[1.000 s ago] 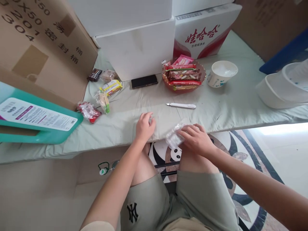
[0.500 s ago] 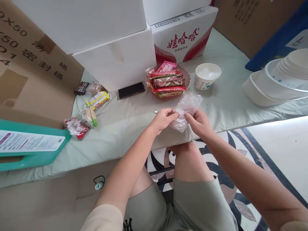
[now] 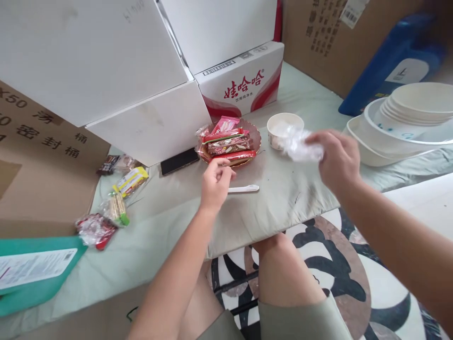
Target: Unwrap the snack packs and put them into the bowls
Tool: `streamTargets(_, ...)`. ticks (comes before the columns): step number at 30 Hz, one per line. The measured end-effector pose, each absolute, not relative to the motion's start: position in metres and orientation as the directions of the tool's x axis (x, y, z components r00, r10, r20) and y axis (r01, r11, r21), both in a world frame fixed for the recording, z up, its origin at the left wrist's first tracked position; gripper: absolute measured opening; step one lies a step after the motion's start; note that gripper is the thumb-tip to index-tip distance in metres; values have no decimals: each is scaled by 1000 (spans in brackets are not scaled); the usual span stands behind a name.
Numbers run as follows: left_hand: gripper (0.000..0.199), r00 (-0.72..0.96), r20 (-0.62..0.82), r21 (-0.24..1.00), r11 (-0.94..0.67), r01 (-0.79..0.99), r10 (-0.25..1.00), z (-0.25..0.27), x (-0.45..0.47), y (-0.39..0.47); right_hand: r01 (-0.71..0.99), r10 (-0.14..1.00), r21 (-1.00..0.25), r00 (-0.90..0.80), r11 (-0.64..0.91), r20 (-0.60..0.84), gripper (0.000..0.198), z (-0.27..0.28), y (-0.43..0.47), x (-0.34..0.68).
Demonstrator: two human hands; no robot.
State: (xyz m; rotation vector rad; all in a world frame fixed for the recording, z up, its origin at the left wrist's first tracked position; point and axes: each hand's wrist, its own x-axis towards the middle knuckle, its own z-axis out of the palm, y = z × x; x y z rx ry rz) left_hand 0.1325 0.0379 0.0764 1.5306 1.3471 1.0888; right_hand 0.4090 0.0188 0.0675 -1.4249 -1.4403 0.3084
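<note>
Pinching apparently clear plastic [image 3: 305,147], right grip [image 3: 338,159] hovers, left grip [image 3: 215,185] parted, box [image 3: 243,87] reading 娃哈哈

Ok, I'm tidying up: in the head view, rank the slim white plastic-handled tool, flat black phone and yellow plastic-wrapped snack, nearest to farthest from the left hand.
1. Slim white plastic-handled tool: on the right of the left hand, partly hidden by it.
2. Flat black phone: to the hand's left.
3. Yellow plastic-wrapped snack: farther left, past the phone.

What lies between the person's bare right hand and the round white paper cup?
In the head view, crumpled translucent plastic film, pinched by the bare right hand, fills that stretch, visually overlapping the round white paper cup; contact is unclear.
</note>
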Motion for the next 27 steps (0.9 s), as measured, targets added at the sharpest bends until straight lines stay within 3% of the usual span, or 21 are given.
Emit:
streamTargets(1, 17, 5, 227, 880, -207, 427, 974, 78, 127, 45, 604, 813, -773, 342, 194, 472, 37, 70, 37, 416)
streamTargets(3, 22, -19, 402, 691, -290, 662, 916, 80, 120, 60, 697, 827, -708, 328, 114, 456, 32, 71, 73, 424)
streamTargets(5, 36, -10, 415, 526, -231, 819, 910, 78, 116, 75, 826, 903, -559, 188, 67, 386, 29, 65, 100, 428)
streamTargets(8, 55, 25, 300, 390, -147, 909, 954, 69, 116, 93, 913, 961, -395, 8, 106, 278, 33, 51, 115, 430)
streamTargets(13, 56, 177, 272, 315, -261, 912, 946, 57, 123, 104, 912, 941, -357, -79, 201, 328, 36, 33, 93, 435)
streamTargets(20, 52, 295, 256, 242, -356, 903, 921, 63, 197, 137, 892, 794, -442, 200, 95, 574, 29, 11, 60, 448)
streamTargets(27, 48, 313, 283, 264, -387, 884, 907, 58, 298, 188, 869, 685, -490, 311, 77, 659, 29, 2, 58, 475)
